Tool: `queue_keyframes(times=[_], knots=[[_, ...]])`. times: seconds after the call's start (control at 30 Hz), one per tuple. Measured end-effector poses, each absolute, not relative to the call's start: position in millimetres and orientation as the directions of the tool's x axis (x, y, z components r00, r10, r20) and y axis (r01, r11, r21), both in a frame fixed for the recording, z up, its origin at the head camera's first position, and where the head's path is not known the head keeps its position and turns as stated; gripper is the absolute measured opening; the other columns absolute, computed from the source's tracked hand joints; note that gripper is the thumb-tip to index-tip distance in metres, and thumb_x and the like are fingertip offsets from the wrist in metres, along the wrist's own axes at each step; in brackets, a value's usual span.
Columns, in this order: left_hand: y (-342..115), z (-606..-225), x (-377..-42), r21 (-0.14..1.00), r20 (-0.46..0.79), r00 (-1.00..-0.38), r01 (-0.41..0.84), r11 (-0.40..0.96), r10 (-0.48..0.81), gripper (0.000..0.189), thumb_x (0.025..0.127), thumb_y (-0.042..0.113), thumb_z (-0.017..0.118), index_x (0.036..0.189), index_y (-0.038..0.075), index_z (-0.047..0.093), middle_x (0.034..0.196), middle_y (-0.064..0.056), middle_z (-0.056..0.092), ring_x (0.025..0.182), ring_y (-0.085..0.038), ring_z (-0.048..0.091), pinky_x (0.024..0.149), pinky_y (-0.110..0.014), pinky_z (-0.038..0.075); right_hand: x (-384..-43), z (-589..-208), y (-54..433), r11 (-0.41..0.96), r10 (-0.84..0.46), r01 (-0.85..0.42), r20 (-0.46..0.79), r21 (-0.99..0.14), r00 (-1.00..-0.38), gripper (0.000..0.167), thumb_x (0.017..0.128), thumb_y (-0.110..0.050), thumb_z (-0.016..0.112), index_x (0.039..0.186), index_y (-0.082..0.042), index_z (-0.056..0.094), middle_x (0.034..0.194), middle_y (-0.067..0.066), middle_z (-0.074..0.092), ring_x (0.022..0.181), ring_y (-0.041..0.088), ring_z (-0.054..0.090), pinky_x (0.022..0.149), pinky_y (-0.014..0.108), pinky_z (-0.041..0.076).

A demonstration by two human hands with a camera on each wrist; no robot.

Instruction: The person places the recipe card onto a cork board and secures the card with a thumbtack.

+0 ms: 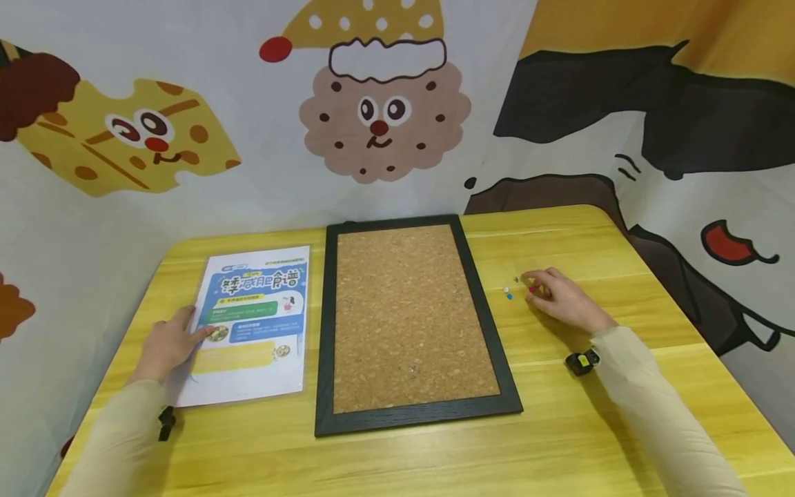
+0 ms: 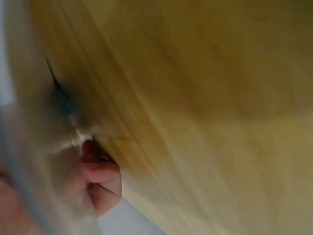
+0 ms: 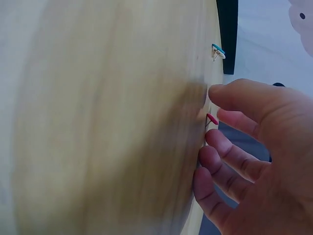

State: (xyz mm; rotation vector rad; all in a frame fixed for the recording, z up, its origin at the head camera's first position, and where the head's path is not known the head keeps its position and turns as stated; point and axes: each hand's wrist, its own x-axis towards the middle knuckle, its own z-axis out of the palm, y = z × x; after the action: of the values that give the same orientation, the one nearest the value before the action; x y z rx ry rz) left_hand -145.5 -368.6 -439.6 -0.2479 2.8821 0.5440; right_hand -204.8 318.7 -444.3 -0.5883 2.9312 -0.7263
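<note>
At the left edge of a laminated poster (image 1: pixel 288 359) is my left hand (image 1: pixel 168 344), its thumb lying over the printed side and its fingers bent at the edge. The left wrist view is blurred, but curled fingers (image 2: pixel 101 183) show beside clear film. My right hand (image 1: pixel 564 298) hovers low at the tabletop, thumb and fingers loosely bent around a pink thumbtack (image 3: pixel 212 119). A gap shows between the fingertips and this tack. Just left of the hand lie a blue thumbtack (image 1: pixel 510 297) and a white thumbtack (image 1: pixel 506 290).
A black-framed cork board (image 1: pixel 410 310) lies flat mid-table, between the poster and the tacks. Small clear spots dot its cork. The yellow wooden table (image 1: pixel 410 462) meets a printed curtain (image 1: pixel 248 200) at the back. A small dark item (image 1: pixel 516 279) is beside the tacks.
</note>
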Motion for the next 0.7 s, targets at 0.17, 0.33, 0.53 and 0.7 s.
queue_keyframes(times=[0.17, 0.33, 0.53, 0.7], knots=[[-375, -434, -147, 0.365, -0.271, -0.958, -0.188, 0.912, -0.089, 0.079, 0.097, 0.041, 0.057, 0.14, -0.014, 0.021, 0.126, -0.05, 0.034, 0.103, -0.06, 0.045, 0.084, -0.065, 0.04, -205, -446, 320, 0.812, -0.363, -0.323, 0.013, -0.487, -0.932, 0.035, 0.093, -0.008, 0.063, 0.127, -0.001, 0.057, 0.105, 0.014, 0.054, 0.078, 0.022, 0.045, 0.066, 0.038, 0.041], [-383, -430, -145, 0.423, -0.299, -0.954, -0.161, 0.892, -0.03, 0.086, 0.094, 0.048, 0.057, 0.141, -0.012, 0.017, 0.12, -0.048, 0.04, 0.094, -0.052, 0.05, 0.078, -0.061, 0.043, -206, -445, 318, 0.809, -0.353, -0.317, 0.022, -0.494, -0.935, 0.028, 0.094, -0.006, 0.061, 0.122, 0.0, 0.061, 0.105, 0.014, 0.055, 0.081, 0.023, 0.047, 0.069, 0.039, 0.043], [-393, -429, -141, 0.587, -0.344, -0.938, -0.169, 0.792, 0.054, 0.089, 0.096, 0.042, 0.059, 0.146, -0.009, 0.007, 0.098, -0.028, 0.057, 0.078, -0.029, 0.059, 0.065, -0.038, 0.049, -207, -443, 316, 0.803, -0.353, -0.325, 0.041, -0.499, -0.935, 0.021, 0.093, -0.001, 0.061, 0.114, 0.002, 0.063, 0.105, 0.015, 0.058, 0.084, 0.025, 0.051, 0.072, 0.041, 0.045], [-398, -431, -137, 0.689, -0.375, -0.924, -0.227, 0.688, 0.071, 0.092, 0.096, 0.036, 0.061, 0.15, -0.004, -0.001, 0.082, -0.012, 0.06, 0.064, -0.02, 0.055, 0.053, -0.031, 0.046, -211, -443, 315, 0.8, -0.366, -0.348, 0.062, -0.489, -0.929, 0.014, 0.091, 0.002, 0.062, 0.105, 0.002, 0.064, 0.095, 0.012, 0.061, 0.08, 0.023, 0.053, 0.07, 0.04, 0.046]])
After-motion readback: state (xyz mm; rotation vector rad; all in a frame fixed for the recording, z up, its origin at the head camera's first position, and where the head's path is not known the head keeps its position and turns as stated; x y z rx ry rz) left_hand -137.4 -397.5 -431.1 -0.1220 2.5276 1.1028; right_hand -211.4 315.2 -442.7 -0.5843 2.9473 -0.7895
